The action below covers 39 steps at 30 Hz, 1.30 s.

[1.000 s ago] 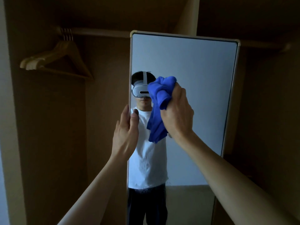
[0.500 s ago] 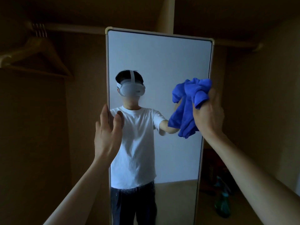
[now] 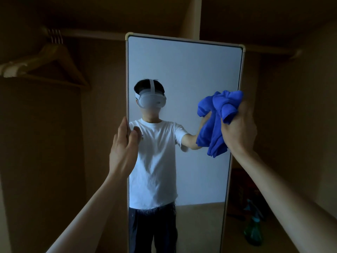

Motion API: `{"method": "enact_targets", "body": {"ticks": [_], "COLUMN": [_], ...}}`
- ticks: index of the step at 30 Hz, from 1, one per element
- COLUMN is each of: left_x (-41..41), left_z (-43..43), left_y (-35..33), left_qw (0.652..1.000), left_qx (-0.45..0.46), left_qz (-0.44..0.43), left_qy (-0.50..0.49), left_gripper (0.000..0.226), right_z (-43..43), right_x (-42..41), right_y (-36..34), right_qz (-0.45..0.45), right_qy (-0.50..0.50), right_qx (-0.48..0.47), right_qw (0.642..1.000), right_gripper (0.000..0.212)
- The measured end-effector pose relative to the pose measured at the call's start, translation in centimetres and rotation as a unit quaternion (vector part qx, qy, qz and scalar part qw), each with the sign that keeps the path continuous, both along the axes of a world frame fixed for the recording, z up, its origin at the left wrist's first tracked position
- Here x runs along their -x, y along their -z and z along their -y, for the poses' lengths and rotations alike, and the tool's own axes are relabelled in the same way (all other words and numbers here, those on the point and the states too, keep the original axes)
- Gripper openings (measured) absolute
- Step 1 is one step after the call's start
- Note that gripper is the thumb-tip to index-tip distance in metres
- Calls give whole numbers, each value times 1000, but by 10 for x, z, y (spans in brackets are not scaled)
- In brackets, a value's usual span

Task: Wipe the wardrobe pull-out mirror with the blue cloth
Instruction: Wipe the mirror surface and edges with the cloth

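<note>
Here, our blue cloth (image 3: 218,121) meets the mirror (image 3: 182,70).
Our right hand (image 3: 238,128) clutches it; left hand (image 3: 124,148) pinches the mirror's edge.

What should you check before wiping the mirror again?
1. Grip: right hand holds crumpled blue cloth bunched: ok.
2. Steadying: left hand pinches the left edge of the tall pale-framed wardrobe mirror: ok.
3. Cloth pressed against the glass: cannot tell.
4. Glass left of the cloth unblocked: ok.
5. Nearby wooden hangers apart from the mirror: ok.
6. Smears left: cannot tell, too dim.
</note>
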<state>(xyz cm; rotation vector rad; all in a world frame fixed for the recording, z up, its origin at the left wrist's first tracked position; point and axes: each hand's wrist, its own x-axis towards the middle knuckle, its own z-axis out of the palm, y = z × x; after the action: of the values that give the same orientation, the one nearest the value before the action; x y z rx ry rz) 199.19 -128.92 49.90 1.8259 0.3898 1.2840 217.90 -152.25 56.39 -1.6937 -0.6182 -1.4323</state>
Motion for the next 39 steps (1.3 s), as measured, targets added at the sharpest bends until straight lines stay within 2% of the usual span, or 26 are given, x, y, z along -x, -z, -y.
{"method": "enact_targets", "body": {"ticks": [1,3,7,10,15,20,22,28,31,33,35,39], "left_x": [2,6,12,15,18,20,21,21,21,20,18,21], "left_z": [-1,-2,-5,-8,-16,-21,-21,-24,-25,-27,-29,-28], "left_y": [0,0,-1,0,3,8,9,8,11,13,15,17], "left_qw": [1000,999,995,993,990,984,984,980,979,976,972,966], "left_qx": [5,16,40,50,54,83,88,105,104,118,130,145], "left_qz": [1,5,19,21,9,16,13,2,7,13,21,33], "left_qy": [12,35,85,107,128,157,153,170,172,181,193,210], "left_gripper": [57,61,63,65,63,49,50,42,37,43,48,44], "right_z": [-5,-19,-54,-74,-107,-114,-114,-120,-123,-125,-126,-124], "right_x": [8,26,62,83,102,108,108,108,110,110,111,114], "right_y": [-2,-5,-1,1,9,10,9,8,14,23,36,68], "right_qz": [-11,-59,-99,-83,-27,71,98,146,162,164,154,135], "right_qy": [-2,3,-4,-14,-13,-34,-37,-30,-17,-13,-13,-27], "right_qx": [16,64,127,157,235,274,296,349,362,375,389,415], "right_qw": [1000,996,987,984,972,958,950,925,918,912,908,899], "right_gripper": [28,44,45,45,59,49,47,52,52,53,53,58]}}
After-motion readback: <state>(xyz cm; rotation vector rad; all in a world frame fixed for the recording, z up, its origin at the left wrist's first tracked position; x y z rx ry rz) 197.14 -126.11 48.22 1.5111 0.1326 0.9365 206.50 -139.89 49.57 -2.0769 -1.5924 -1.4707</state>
